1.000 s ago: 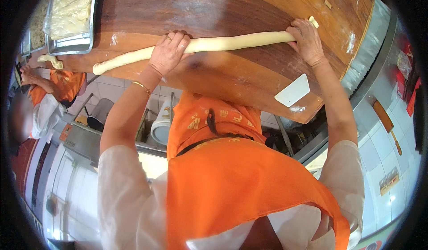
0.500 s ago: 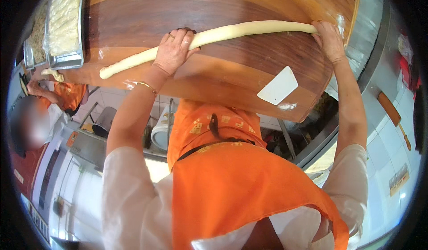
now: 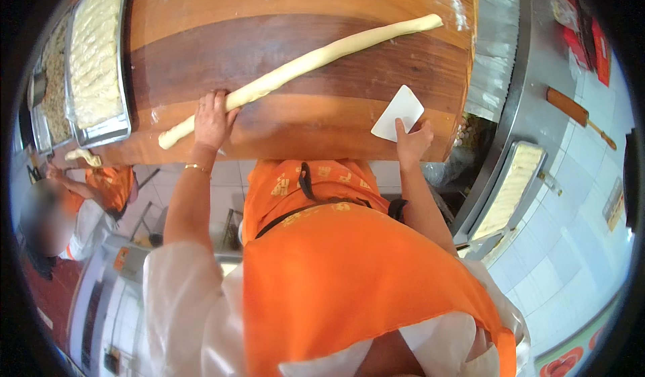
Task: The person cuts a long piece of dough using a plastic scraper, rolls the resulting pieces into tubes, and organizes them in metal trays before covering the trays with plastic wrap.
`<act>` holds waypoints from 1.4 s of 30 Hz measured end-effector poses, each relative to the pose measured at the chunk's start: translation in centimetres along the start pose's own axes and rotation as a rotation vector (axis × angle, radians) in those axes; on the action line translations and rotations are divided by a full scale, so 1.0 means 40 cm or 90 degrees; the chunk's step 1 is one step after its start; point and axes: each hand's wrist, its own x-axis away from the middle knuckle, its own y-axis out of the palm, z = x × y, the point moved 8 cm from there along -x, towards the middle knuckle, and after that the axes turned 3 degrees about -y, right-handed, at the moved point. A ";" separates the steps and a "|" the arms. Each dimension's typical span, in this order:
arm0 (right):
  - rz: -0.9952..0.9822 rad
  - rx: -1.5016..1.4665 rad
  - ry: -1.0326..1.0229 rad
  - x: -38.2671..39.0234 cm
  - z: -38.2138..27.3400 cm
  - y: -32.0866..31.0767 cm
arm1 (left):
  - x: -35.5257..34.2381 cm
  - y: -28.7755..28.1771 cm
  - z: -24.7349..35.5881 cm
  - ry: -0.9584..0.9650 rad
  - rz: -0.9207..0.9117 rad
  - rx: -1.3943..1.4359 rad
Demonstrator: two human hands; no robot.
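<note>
Wooden table [image 3: 269, 37] carries the dough rope [image 3: 322, 56], slanting from near left to far right. Left hand [image 3: 213, 123] curls around its left part, probably to steady it. Right hand [image 3: 414, 143], half closed, has thumb on the scraper [image 3: 398, 108]; whether gripping, I cannot tell.

— Dressed in what, mostly?
— Covered in front by a broad, bright orange apron [image 3: 363, 276], marked with yellow print [image 3: 281, 186] on the lower part, next to the near edge of the bench [image 3: 302, 128].
— Fastened how?
— Belted with a thin black tie [image 3: 275, 223], and bearing a dark, narrow strip [image 3: 306, 181] amid the print.
— And underneath?
— Clad in a whitish, softly shiny top [image 3: 178, 289] with short, loose sleeves and a pale, pointed collar [image 3: 438, 340], showing beyond the apron's curved edge.
— Adorned at all?
— Ringed behind the left hand [image 3: 212, 123] with a slim gold-coloured bangle [image 3: 197, 166].
</note>
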 end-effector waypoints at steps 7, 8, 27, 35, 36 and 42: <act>0.059 0.137 0.341 -0.037 0.047 0.040 | 0.104 -0.045 -0.123 -0.121 -0.013 -0.064; 0.061 0.137 0.366 -0.046 0.061 0.042 | 0.122 -0.048 -0.136 -0.132 -0.001 -0.063; -0.112 0.059 -0.459 0.100 -0.735 0.181 | 0.229 -0.095 -0.251 -0.176 0.040 -0.062; -0.137 0.147 -0.445 0.100 -0.775 0.242 | 0.269 -0.099 -0.312 -0.238 0.068 -0.032; -0.148 0.154 -0.443 0.098 -0.780 0.250 | 0.276 -0.097 -0.317 -0.259 0.060 -0.028; -0.152 0.191 -0.404 0.015 -0.852 0.344 | 0.269 -0.120 -0.317 -0.241 0.086 -0.035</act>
